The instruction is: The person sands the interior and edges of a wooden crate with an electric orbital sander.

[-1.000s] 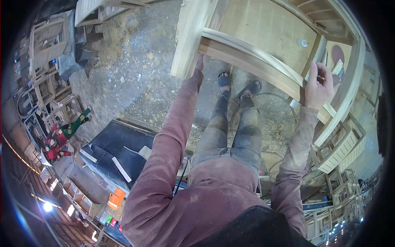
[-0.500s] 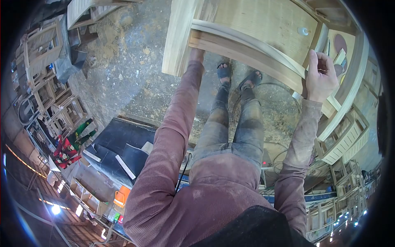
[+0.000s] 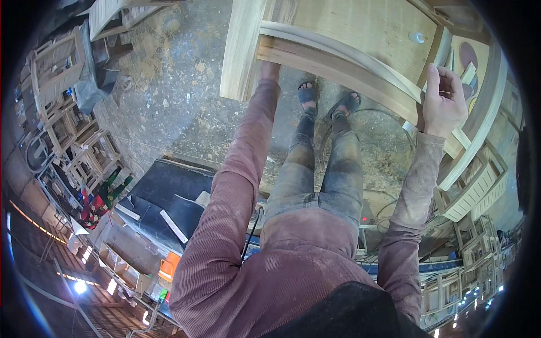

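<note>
A pale wooden furniture piece with a curved front rail [image 3: 344,73] stands before me, a flat plywood panel [image 3: 360,28] set behind the rail. My left hand [image 3: 269,70] reaches under the rail's left end, beside a thick wooden post [image 3: 242,50]; its fingers are hidden by the wood. At the rail's right end is my right hand [image 3: 445,107], its fingers curled in and the thumb pointing up. Whether anything lies inside those fingers cannot be seen. A small clear, pale object [image 3: 416,37] rests on the panel.
Beyond my right hand, a reddish-brown disc [image 3: 468,54] lies inside the frame. A black-covered box [image 3: 169,186] stands at lower left, near a person in red and green clothing [image 3: 101,205]. Wooden frames [image 3: 59,56] are stacked left, with slatted ones [image 3: 473,191] right. A cable curves behind my feet.
The view has shifted slightly. My right hand stays at the rail's right end with little movement, and my left arm remains under the rail. The person at left has turned or shifted a little.
</note>
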The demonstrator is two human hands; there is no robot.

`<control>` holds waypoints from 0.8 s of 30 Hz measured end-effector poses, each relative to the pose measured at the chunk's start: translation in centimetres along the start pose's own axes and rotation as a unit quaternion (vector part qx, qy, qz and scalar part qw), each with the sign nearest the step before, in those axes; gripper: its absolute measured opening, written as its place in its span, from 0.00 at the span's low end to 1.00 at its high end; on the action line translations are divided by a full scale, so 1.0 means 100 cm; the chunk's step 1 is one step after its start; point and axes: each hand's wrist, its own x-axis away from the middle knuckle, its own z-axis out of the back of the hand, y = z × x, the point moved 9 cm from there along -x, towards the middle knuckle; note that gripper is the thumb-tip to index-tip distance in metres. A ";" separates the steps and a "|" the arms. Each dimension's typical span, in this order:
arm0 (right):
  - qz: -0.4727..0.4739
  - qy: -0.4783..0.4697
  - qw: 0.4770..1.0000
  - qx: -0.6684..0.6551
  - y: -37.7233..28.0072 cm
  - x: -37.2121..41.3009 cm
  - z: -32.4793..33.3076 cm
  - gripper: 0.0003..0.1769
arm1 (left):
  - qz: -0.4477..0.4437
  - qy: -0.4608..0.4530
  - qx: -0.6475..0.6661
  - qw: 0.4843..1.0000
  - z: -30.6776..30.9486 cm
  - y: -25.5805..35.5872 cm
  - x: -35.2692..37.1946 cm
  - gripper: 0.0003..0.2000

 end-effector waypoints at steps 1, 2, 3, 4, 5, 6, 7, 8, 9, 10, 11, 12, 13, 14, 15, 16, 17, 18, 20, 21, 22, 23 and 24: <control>-0.001 0.000 1.000 0.000 0.000 0.000 0.000 0.11 | 0.000 0.000 0.000 1.000 0.000 0.000 0.000 0.22; 0.003 0.001 1.000 -0.001 0.000 0.000 0.000 0.11 | 0.021 -0.002 -0.020 1.000 0.000 -0.002 -0.001 0.21; 0.007 0.002 1.000 -0.001 0.000 0.000 0.000 0.10 | 0.043 -0.005 -0.040 0.998 -0.001 -0.004 0.000 0.20; 0.006 0.002 1.000 0.000 0.000 0.000 -0.001 0.10 | 0.044 -0.005 -0.040 0.998 -0.002 -0.003 0.001 0.20; 0.005 0.003 1.000 -0.002 0.001 0.000 -0.001 0.10 | 0.057 0.009 -0.015 0.998 0.000 -0.003 0.004 0.19; 0.004 0.003 1.000 -0.003 0.001 0.000 -0.001 0.10 | 0.071 0.023 0.010 0.997 0.001 -0.005 0.006 0.19; 0.003 0.003 1.000 -0.003 0.001 0.000 -0.001 0.10 | 0.071 0.022 0.010 0.997 0.002 -0.017 0.000 0.19; 0.005 0.004 1.000 0.000 0.001 0.000 -0.001 0.10 | -0.010 -0.002 -0.123 0.992 0.000 -0.025 -0.010 0.19; 0.006 0.005 1.000 0.002 0.001 0.000 0.000 0.10 | -0.091 -0.027 -0.253 0.963 -0.005 -0.013 -0.010 0.19; 0.006 0.005 1.000 0.002 0.001 0.000 -0.001 0.10 | -0.091 -0.027 -0.253 0.963 -0.005 -0.014 -0.010 0.19; 0.004 0.007 1.000 -0.003 0.002 0.001 -0.001 0.10 | -0.086 -0.054 -0.262 0.960 -0.009 -0.014 -0.010 0.18; 0.002 0.009 1.000 -0.009 0.003 0.000 0.000 0.09 | -0.081 -0.081 -0.270 0.956 -0.012 -0.012 -0.009 0.18; 0.002 0.009 1.000 -0.009 0.002 0.000 0.000 0.09 | -0.082 -0.081 -0.270 0.956 -0.013 -0.015 -0.012 0.18; 0.001 0.006 1.000 -0.001 0.001 0.000 0.000 0.09 | -0.108 -0.077 -0.316 0.939 -0.015 -0.019 -0.014 0.19; 0.000 0.003 1.000 0.007 0.000 0.000 0.000 0.09 | -0.134 -0.073 -0.362 0.920 -0.017 -0.014 -0.013 0.19; 0.000 0.003 1.000 0.008 0.000 0.000 0.001 0.09 | -0.134 -0.073 -0.362 0.920 -0.017 -0.011 -0.010 0.19; 0.004 0.005 1.000 0.004 0.000 0.000 0.001 0.09 | -0.115 -0.064 -0.319 0.939 -0.014 -0.007 -0.005 0.18; 0.009 0.008 1.000 -0.001 -0.001 0.000 0.001 0.09 | -0.096 -0.054 -0.275 0.955 -0.011 -0.001 -0.001 0.18; 0.006 0.007 1.000 -0.004 -0.001 0.000 0.001 0.09 | -0.058 -0.042 -0.192 0.979 -0.008 0.002 0.001 0.18; 0.003 0.004 1.000 -0.005 -0.001 0.000 0.001 0.09 | -0.017 -0.031 -0.107 0.994 -0.005 -0.003 0.002 0.18; 0.003 0.005 1.000 -0.004 0.000 0.000 0.001 0.09 | -0.017 -0.032 -0.107 0.994 -0.005 -0.009 -0.001 0.18; 0.004 0.007 1.000 -0.007 0.000 0.000 0.002 0.09 | -0.033 -0.050 -0.113 0.992 -0.007 -0.017 -0.005 0.18; 0.006 0.010 1.000 -0.011 0.000 0.000 0.002 0.09 | -0.049 -0.068 -0.119 0.989 -0.009 -0.019 -0.008 0.17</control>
